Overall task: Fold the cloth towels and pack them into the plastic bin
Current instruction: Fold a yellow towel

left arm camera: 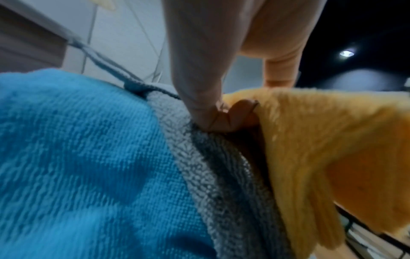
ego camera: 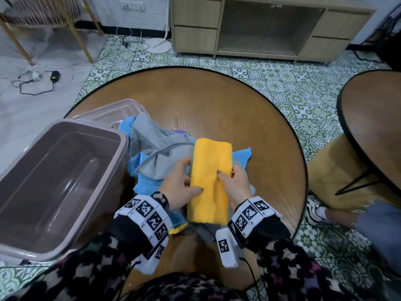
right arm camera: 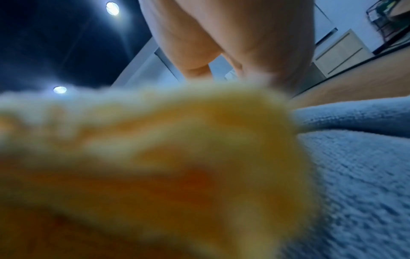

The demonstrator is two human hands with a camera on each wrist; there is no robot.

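Nearest the person, a yellow towel (ego camera: pixel 209 181) lies folded into a long narrow strip, plush and thick, with a soft crease running down its length and its far end rounded over. It rests on top of a heap of other towels on the round wooden surface (ego camera: pixel 217 101). The left hand (ego camera: pixel 179 187) grips the strip's edge at about 9 o'clock, thumb on top and fingers (left arm camera: pixel 199 87) tucked under the side; the right hand (ego camera: pixel 235 185) pinches the opposite edge at about 3 o'clock, thumb pressed on the yellow pile. In the wrist views the yellow nap looks fluffy and layered at the fold. Beneath it, a grey towel (ego camera: pixel 156 148) with a stitched hem lies rumpled toward 11 o'clock, and a blue towel (ego camera: pixel 138 168) with a looped weave spreads under both, one corner poking out at 2 o'clock. At 9 o'clock stands the plastic bin (ego camera: pixel 54 253), brownish, translucent and rectangular. Its clear lid (ego camera: pixel 112 111) lies just behind it at 11 o'clock, touching the heap.
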